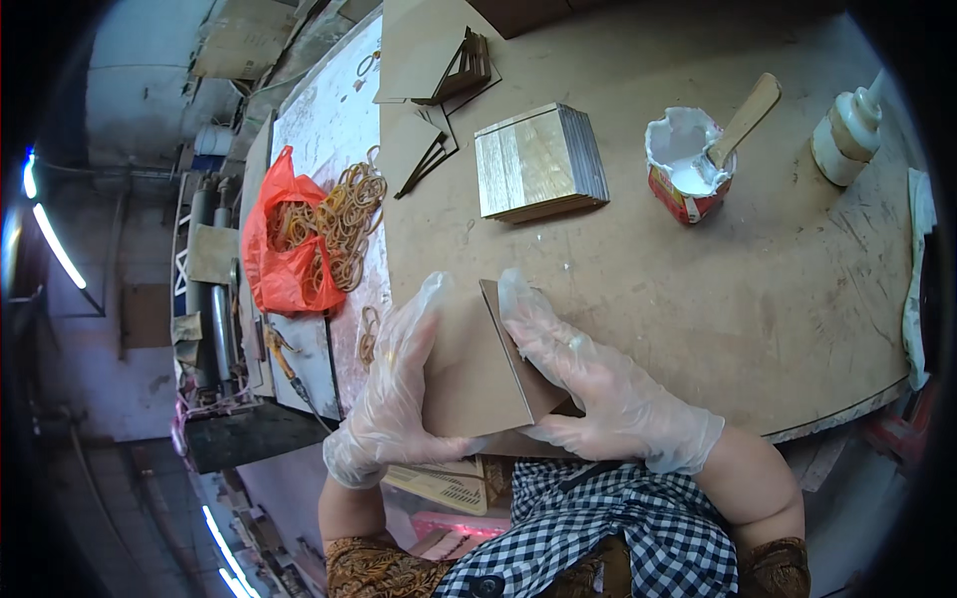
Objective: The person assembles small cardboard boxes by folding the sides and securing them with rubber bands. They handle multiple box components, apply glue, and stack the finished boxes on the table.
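Observation:
Both my hands wear thin clear plastic gloves. Between them, near the table's front edge, they hold brown fiberboard panels [469,364]; one flat face is turned up and an edge runs down its right side. My left hand [384,374] grips the left side, with its thumb along the near edge. My right hand [618,394] presses on the right side, its fingers at the far corner and its thumb near the bottom. A dark gap shows by the right thumb; how the panels join underneath is hidden.
Beyond my hands stands a stack of wooden plates [533,164]. A tub of white paste [688,169] holds a wooden stick [748,115]; a white squeeze bottle [847,135] is farther right. Dark angular frame pieces [464,75] lie far left, rubber bands [349,224] beside a red plastic bag [289,269].

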The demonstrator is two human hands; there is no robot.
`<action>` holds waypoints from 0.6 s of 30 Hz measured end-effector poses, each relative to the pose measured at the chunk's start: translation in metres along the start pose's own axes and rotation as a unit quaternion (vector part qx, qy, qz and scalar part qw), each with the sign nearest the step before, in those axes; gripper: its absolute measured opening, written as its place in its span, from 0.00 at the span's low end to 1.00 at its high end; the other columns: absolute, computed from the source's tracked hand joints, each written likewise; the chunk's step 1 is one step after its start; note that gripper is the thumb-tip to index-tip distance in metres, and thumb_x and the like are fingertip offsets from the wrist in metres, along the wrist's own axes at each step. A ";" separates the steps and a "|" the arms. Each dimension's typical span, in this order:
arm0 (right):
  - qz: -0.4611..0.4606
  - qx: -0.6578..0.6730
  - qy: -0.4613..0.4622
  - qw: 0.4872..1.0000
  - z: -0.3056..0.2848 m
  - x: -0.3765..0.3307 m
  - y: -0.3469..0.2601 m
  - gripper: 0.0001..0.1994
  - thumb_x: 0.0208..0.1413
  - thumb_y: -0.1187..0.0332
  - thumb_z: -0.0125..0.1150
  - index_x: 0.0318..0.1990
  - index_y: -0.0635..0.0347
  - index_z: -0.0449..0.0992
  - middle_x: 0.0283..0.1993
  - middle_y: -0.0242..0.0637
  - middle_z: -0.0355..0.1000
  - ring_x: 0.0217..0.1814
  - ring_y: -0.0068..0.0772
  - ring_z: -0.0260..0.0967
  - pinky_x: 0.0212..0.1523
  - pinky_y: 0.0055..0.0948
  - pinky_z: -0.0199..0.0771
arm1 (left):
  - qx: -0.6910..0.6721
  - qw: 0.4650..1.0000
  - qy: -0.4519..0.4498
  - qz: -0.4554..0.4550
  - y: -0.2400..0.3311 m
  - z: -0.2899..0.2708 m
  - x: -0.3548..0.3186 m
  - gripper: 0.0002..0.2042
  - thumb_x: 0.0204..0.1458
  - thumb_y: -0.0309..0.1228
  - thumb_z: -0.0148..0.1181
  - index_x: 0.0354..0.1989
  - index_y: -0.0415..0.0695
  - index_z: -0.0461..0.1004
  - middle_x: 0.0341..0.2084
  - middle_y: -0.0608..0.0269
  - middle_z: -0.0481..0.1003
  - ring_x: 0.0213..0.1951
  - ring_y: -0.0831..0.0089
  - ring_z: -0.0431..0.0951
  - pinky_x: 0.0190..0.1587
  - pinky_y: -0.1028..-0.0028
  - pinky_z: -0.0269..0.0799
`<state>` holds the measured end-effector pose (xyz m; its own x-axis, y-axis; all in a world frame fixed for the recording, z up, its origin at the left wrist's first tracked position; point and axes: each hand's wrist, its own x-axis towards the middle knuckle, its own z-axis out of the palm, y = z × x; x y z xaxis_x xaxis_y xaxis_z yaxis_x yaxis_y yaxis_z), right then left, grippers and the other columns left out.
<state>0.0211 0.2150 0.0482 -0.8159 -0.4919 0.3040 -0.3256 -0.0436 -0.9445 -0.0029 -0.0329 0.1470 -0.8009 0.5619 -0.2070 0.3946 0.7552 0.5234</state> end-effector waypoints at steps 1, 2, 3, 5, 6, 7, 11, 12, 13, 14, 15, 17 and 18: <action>0.001 0.009 -0.001 1.000 0.000 -0.001 0.001 0.43 0.48 0.73 0.65 0.71 0.68 0.49 0.77 0.55 0.37 0.80 0.50 0.34 0.76 0.38 0.44 | -0.034 0.999 0.009 -0.022 -0.001 0.001 -0.002 0.61 0.25 0.45 0.78 0.71 0.36 0.48 0.70 0.41 0.51 0.70 0.46 0.51 0.71 0.55 0.43; 0.001 0.019 -0.003 1.000 0.000 -0.001 0.001 0.43 0.48 0.73 0.65 0.71 0.68 0.49 0.77 0.55 0.37 0.80 0.50 0.34 0.76 0.38 0.44 | -0.046 0.998 0.013 -0.029 0.001 -0.001 0.000 0.62 0.24 0.45 0.78 0.71 0.36 0.48 0.70 0.42 0.52 0.71 0.46 0.51 0.71 0.55 0.42; 0.003 0.020 0.001 1.000 0.000 -0.002 0.001 0.43 0.48 0.74 0.65 0.71 0.68 0.49 0.77 0.55 0.36 0.80 0.51 0.34 0.76 0.38 0.45 | -0.061 0.997 0.016 -0.036 0.003 0.000 0.002 0.62 0.24 0.46 0.78 0.71 0.35 0.48 0.69 0.42 0.52 0.71 0.47 0.51 0.71 0.56 0.42; 0.005 0.022 0.008 1.000 0.001 -0.002 0.000 0.43 0.47 0.74 0.64 0.71 0.69 0.48 0.77 0.56 0.35 0.80 0.52 0.34 0.76 0.39 0.45 | -0.075 0.996 0.018 -0.051 0.003 0.002 0.004 0.63 0.23 0.47 0.79 0.71 0.34 0.48 0.69 0.43 0.52 0.71 0.49 0.50 0.72 0.57 0.41; -0.001 0.027 0.015 1.000 0.003 -0.003 0.001 0.43 0.47 0.75 0.64 0.71 0.70 0.48 0.77 0.57 0.36 0.80 0.53 0.33 0.76 0.40 0.45 | -0.073 0.995 0.017 -0.059 0.003 0.002 0.002 0.64 0.22 0.47 0.79 0.71 0.34 0.48 0.70 0.44 0.52 0.71 0.50 0.50 0.72 0.57 0.40; -0.008 0.031 0.022 0.999 0.005 -0.003 0.003 0.43 0.47 0.75 0.63 0.71 0.71 0.48 0.77 0.57 0.36 0.80 0.54 0.33 0.76 0.40 0.45 | -0.077 0.995 0.019 -0.061 0.002 0.003 0.002 0.64 0.22 0.47 0.79 0.71 0.34 0.48 0.70 0.44 0.52 0.71 0.50 0.50 0.72 0.57 0.40; 0.016 0.068 0.010 0.998 0.005 -0.005 0.000 0.44 0.46 0.76 0.63 0.71 0.75 0.46 0.77 0.59 0.36 0.80 0.56 0.30 0.76 0.41 0.42 | -0.104 0.992 0.033 -0.058 0.001 0.007 0.000 0.65 0.21 0.47 0.80 0.71 0.34 0.48 0.70 0.45 0.52 0.72 0.52 0.49 0.72 0.58 0.40; 0.001 0.058 0.024 0.998 0.006 -0.004 0.002 0.45 0.45 0.76 0.64 0.71 0.73 0.47 0.76 0.60 0.37 0.79 0.58 0.32 0.76 0.42 0.44 | -0.103 0.992 0.033 -0.063 0.001 0.007 0.000 0.65 0.20 0.46 0.80 0.71 0.34 0.48 0.69 0.46 0.53 0.72 0.52 0.50 0.72 0.58 0.40; -0.014 0.048 0.038 0.998 0.007 -0.003 0.004 0.45 0.44 0.76 0.65 0.71 0.71 0.48 0.76 0.61 0.39 0.79 0.60 0.34 0.75 0.44 0.46 | -0.110 0.991 0.039 -0.063 0.001 0.008 -0.001 0.65 0.20 0.47 0.80 0.71 0.34 0.48 0.69 0.45 0.53 0.72 0.52 0.50 0.72 0.58 0.40; -0.028 0.038 0.052 0.998 0.008 -0.003 0.005 0.45 0.43 0.76 0.66 0.71 0.69 0.49 0.75 0.62 0.40 0.79 0.61 0.35 0.75 0.45 0.47 | -0.116 0.990 0.044 -0.063 0.000 0.009 -0.002 0.65 0.20 0.47 0.80 0.71 0.34 0.49 0.69 0.45 0.53 0.71 0.52 0.50 0.72 0.58 0.40; -0.025 0.040 0.052 0.997 0.008 -0.002 0.005 0.45 0.43 0.76 0.66 0.71 0.69 0.49 0.75 0.62 0.40 0.78 0.61 0.36 0.74 0.45 0.48 | -0.131 0.988 0.056 -0.055 -0.002 0.013 -0.003 0.65 0.20 0.47 0.80 0.71 0.34 0.49 0.69 0.45 0.54 0.71 0.52 0.50 0.72 0.58 0.40; -0.018 0.044 0.054 0.997 0.007 -0.002 0.003 0.45 0.43 0.76 0.66 0.70 0.69 0.50 0.75 0.61 0.42 0.78 0.61 0.37 0.74 0.45 0.49 | -0.124 0.990 0.049 -0.054 -0.003 0.013 -0.003 0.65 0.21 0.48 0.80 0.71 0.34 0.48 0.69 0.44 0.54 0.71 0.50 0.50 0.72 0.57 0.41; -0.015 0.045 0.051 0.998 0.007 -0.002 0.004 0.45 0.43 0.76 0.66 0.70 0.68 0.50 0.75 0.61 0.42 0.78 0.61 0.37 0.74 0.45 0.49 | -0.100 0.993 0.031 -0.059 -0.001 0.008 -0.001 0.64 0.22 0.48 0.80 0.71 0.34 0.48 0.69 0.44 0.54 0.71 0.49 0.50 0.71 0.56 0.41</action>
<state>0.0245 0.2097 0.0433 -0.8522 -0.3979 0.3398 -0.3105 -0.1380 -0.9405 0.0008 -0.0313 0.1403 -0.8649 0.4466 -0.2294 0.2030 0.7290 0.6538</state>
